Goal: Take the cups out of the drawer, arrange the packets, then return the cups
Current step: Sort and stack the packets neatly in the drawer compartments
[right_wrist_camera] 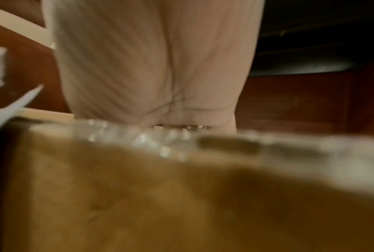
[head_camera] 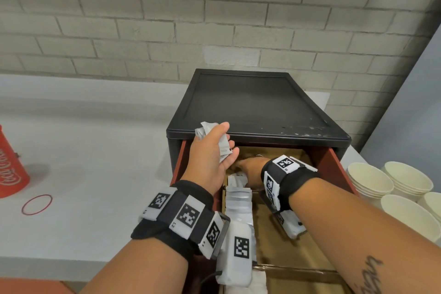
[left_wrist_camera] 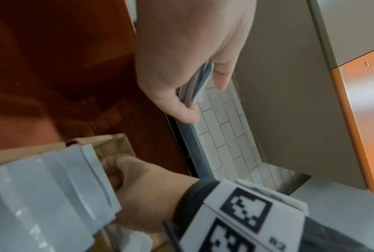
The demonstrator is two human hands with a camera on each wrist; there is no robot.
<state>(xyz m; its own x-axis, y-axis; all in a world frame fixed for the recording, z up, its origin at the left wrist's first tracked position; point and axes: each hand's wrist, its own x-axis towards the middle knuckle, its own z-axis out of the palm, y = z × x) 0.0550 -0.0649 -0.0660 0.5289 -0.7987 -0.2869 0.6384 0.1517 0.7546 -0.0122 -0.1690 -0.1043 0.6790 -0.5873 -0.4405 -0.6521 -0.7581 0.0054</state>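
My left hand (head_camera: 225, 141) is raised over the back-left corner of the open red drawer (head_camera: 334, 164) and grips a bunch of white packets (head_camera: 205, 129). The left wrist view shows the same packets (left_wrist_camera: 200, 85) pinched between thumb and fingers. My right hand (head_camera: 248, 166) reaches deep into the drawer, at the far end of a row of white packets (head_camera: 238, 200) standing in a cardboard divider (head_camera: 281, 241). Its fingertips are hidden, and the right wrist view shows only a blurred palm (right_wrist_camera: 155, 76). Stacked cream paper cups (head_camera: 372, 181) stand on the counter to the right of the drawer.
The drawer belongs to a black cabinet (head_camera: 255, 102) set against a brick wall. A red printed cup (head_camera: 9, 169) and a red rubber band (head_camera: 37, 204) lie on the white counter (head_camera: 95, 150) at the left. More cup stacks (head_camera: 410, 179) crowd the right edge.
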